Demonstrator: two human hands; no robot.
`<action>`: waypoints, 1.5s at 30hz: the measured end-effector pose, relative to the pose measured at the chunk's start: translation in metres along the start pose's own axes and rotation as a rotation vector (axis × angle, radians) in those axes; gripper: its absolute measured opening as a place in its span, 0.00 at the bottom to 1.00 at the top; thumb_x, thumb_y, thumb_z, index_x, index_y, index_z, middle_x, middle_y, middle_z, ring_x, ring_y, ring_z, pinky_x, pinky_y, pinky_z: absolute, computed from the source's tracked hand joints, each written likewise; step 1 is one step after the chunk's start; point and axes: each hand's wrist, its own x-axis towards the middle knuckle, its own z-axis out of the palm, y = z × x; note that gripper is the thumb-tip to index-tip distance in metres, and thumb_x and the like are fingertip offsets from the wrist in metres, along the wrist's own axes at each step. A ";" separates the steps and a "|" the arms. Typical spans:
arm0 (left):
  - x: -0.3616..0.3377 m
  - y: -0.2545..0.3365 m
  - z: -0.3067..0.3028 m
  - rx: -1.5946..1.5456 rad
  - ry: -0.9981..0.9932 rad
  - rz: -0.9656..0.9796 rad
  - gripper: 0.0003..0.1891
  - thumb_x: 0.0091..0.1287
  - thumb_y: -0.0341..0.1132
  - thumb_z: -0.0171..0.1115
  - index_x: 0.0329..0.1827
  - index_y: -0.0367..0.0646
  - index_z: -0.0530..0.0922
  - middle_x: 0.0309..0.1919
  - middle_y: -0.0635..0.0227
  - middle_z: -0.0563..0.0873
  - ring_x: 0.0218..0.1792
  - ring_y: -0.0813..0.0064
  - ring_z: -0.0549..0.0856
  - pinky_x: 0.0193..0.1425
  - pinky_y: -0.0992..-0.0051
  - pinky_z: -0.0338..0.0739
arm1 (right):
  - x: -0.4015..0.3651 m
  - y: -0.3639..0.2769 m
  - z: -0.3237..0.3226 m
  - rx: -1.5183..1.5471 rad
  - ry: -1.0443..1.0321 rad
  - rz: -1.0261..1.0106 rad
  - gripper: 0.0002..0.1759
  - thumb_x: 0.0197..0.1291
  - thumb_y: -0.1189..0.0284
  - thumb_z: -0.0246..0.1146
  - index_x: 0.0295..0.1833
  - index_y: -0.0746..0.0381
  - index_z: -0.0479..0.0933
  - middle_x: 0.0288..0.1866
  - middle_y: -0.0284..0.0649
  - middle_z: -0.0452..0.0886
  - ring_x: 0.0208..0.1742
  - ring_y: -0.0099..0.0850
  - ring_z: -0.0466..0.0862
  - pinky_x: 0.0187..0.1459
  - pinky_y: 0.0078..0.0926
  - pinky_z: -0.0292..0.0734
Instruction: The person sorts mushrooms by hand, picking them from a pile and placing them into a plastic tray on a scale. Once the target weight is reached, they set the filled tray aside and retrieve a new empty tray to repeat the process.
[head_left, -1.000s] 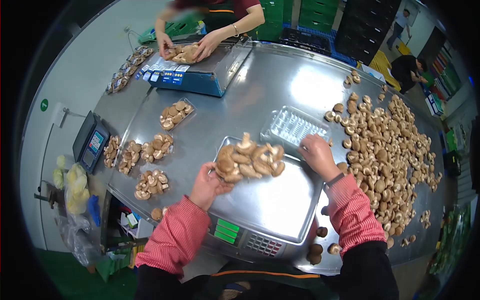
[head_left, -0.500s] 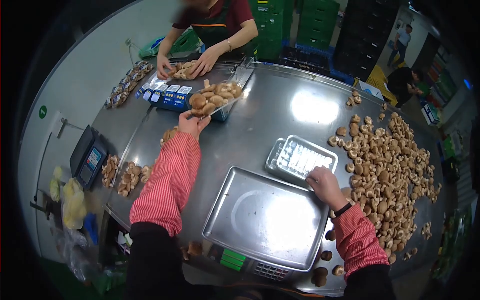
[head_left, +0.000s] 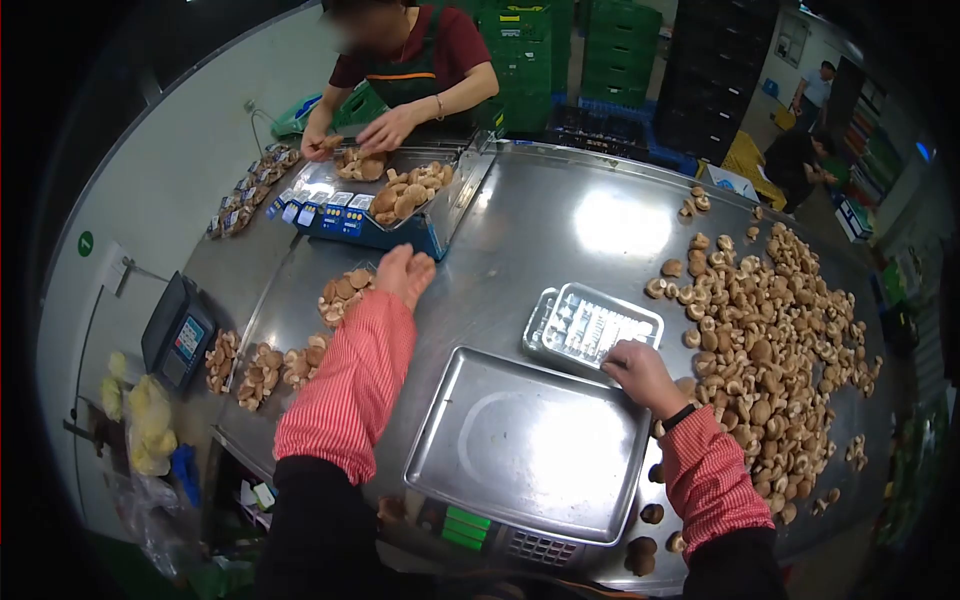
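We seem between trays: beyond the scale, to its left, our left hand is loose, holding nothing, near trayed mushrooms. Just beyond the scale, our right hand pinches a plastic tray; lifting it would call for unstacking.

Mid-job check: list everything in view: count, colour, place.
Loose mushrooms: many, brown, table's right
Steel table: one, silver, centre
Scale: one, silver, table's near edge
Clear trays: at least two, transparent, beyond scale
Mushroom portions: at least four, brown, table's left
Filled tray: one, brown mushrooms, on machine
Machine: one, blue, far left
Wrapped packs: several, brown, far left
Screen device: one, dark, left
Crates: several, green and black, background
Other people: three, mixed clothing, beyond table
Left hand: one, red sleeve, near machine
Right hand: one, red sleeve, pinching clear trays
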 end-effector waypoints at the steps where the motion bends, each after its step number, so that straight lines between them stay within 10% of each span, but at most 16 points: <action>1: -0.016 -0.009 -0.004 0.035 -0.050 -0.033 0.09 0.77 0.40 0.58 0.54 0.49 0.73 0.43 0.59 0.83 0.41 0.67 0.85 0.43 0.64 0.85 | -0.001 -0.001 0.000 0.010 -0.005 0.004 0.07 0.59 0.73 0.67 0.35 0.66 0.82 0.35 0.49 0.82 0.41 0.49 0.82 0.47 0.43 0.77; 15: -0.300 -0.068 0.072 0.260 -0.494 -0.340 0.26 0.80 0.38 0.52 0.77 0.43 0.60 0.59 0.47 0.81 0.55 0.59 0.87 0.54 0.65 0.89 | -0.122 -0.120 0.008 -0.140 0.397 -0.487 0.07 0.50 0.76 0.61 0.33 0.62 0.70 0.33 0.39 0.71 0.38 0.39 0.76 0.42 0.34 0.76; 20: -0.342 -0.117 0.084 0.603 -0.689 -0.571 0.20 0.77 0.31 0.53 0.71 0.41 0.67 0.54 0.51 0.85 0.52 0.63 0.88 0.51 0.65 0.89 | -0.231 -0.115 -0.017 -0.265 0.496 0.135 0.40 0.39 0.58 0.80 0.58 0.63 0.76 0.49 0.45 0.74 0.53 0.44 0.75 0.52 0.42 0.72; 23: -0.376 -0.165 0.114 0.653 -0.978 -0.734 0.24 0.76 0.33 0.59 0.73 0.41 0.66 0.58 0.52 0.83 0.58 0.63 0.85 0.57 0.68 0.85 | -0.287 -0.078 -0.035 0.393 0.224 0.610 0.31 0.57 0.64 0.75 0.63 0.63 0.75 0.35 0.40 0.81 0.36 0.36 0.82 0.37 0.33 0.76; 25: -0.379 -0.199 0.136 0.880 -1.206 -0.465 0.32 0.71 0.36 0.66 0.75 0.41 0.64 0.61 0.52 0.82 0.63 0.61 0.82 0.62 0.65 0.82 | -0.330 -0.041 -0.030 0.962 0.175 0.649 0.22 0.66 0.71 0.67 0.63 0.62 0.75 0.27 0.34 0.80 0.27 0.25 0.80 0.31 0.25 0.75; 30: -0.310 -0.264 0.193 1.607 -1.187 0.588 0.60 0.46 0.48 0.85 0.81 0.43 0.57 0.62 0.39 0.78 0.66 0.44 0.78 0.72 0.56 0.72 | -0.430 0.010 -0.062 0.586 0.764 1.005 0.13 0.69 0.74 0.60 0.56 0.64 0.76 0.24 0.36 0.80 0.26 0.25 0.81 0.28 0.27 0.76; 34: -0.273 -0.279 0.266 2.106 -1.204 0.340 0.69 0.43 0.57 0.85 0.83 0.47 0.47 0.64 0.36 0.77 0.64 0.40 0.79 0.69 0.55 0.74 | -0.446 0.063 -0.052 -0.306 0.656 1.017 0.16 0.68 0.70 0.58 0.58 0.64 0.74 0.27 0.53 0.84 0.30 0.49 0.87 0.34 0.49 0.80; 37: -0.233 -0.310 0.274 2.143 -1.293 0.235 0.74 0.38 0.64 0.85 0.84 0.53 0.44 0.61 0.34 0.77 0.63 0.37 0.79 0.70 0.53 0.73 | -0.408 0.049 -0.064 -0.247 0.515 1.173 0.17 0.68 0.69 0.57 0.59 0.64 0.74 0.31 0.59 0.84 0.35 0.59 0.85 0.39 0.58 0.78; 45: -0.284 -0.340 0.236 1.650 -1.403 0.252 0.74 0.35 0.54 0.90 0.84 0.54 0.46 0.65 0.35 0.65 0.71 0.35 0.67 0.78 0.52 0.64 | -0.357 0.100 -0.005 0.240 0.783 0.886 0.10 0.74 0.69 0.53 0.52 0.62 0.75 0.28 0.50 0.82 0.30 0.48 0.85 0.36 0.47 0.78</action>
